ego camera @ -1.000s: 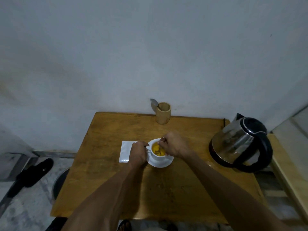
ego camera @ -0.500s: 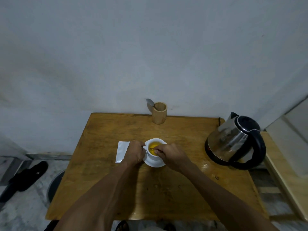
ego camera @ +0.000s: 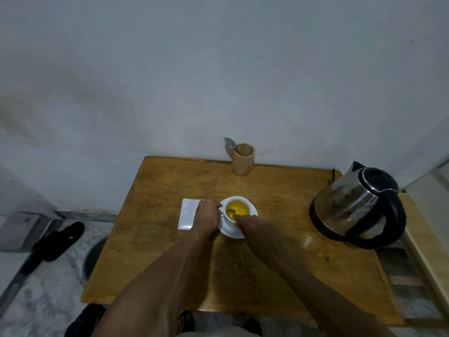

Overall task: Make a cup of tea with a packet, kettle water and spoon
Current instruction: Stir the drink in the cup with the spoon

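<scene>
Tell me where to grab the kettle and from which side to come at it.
Grip the kettle by its black loop handle, which arcs from the lid down to the base on the side nearest the person. Come from the near right with the right hand, which is closer; it now holds a spoon in the cup. The spout points away toward the wall.

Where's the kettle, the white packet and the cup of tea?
kettle [ego camera: 349, 205]: head view, on its shiny steel body.
white packet [ego camera: 187, 214]: head view, on its flat middle, left of the left hand.
cup [ego camera: 237, 199]: head view, on its far white rim.
</scene>
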